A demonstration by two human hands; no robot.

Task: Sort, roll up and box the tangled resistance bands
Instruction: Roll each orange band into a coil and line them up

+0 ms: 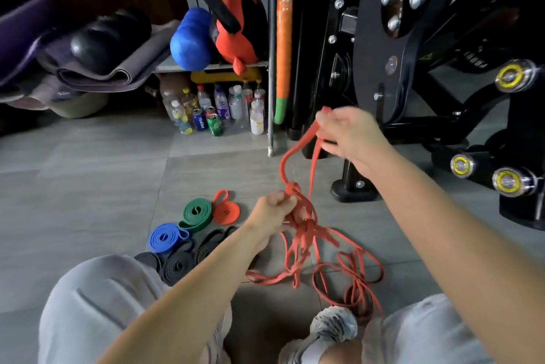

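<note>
Mid-untangle on the red bands (306, 229).
- Pinching a doubled strand up high with right hand (351, 133), fingers curled round it, end poking out above the knuckles.
- Gripping the knot (292, 188) lower down with left hand (272, 210), closed tight on the bundle.
- Holding the stretch between the two roughly taut.
- Trailing the rest over the floor (118, 172) between the knees, with loops down by the shoe (336, 324).

Rolled and parked just left of the tangle: green roll (196, 213), red roll (226, 212), blue roll (165, 238), black rolls (177, 266). No box in view.

Risks, as a judgement:
- Likely to cinch the knot rather than free it by hauling up harder with the right. Sticky rubber on rubber, so better to slacken and feed a loop through.
- Can't tell how many bands make up the tangle. Could tighten a second knot lower down by pulling the wrong strand.
- Snap-back toward hand or face if released under stretch.
- Possible snag on the shoe or under a leg from those loose loops, dragging the pile and adding twists.
- Could knock the finished rolls open by sweeping the tangle left. Red roll looks weakest, with a loose loop of tail sticking out.
- Could catch the raised strand on the black machine (413, 39) if swung right.
</note>
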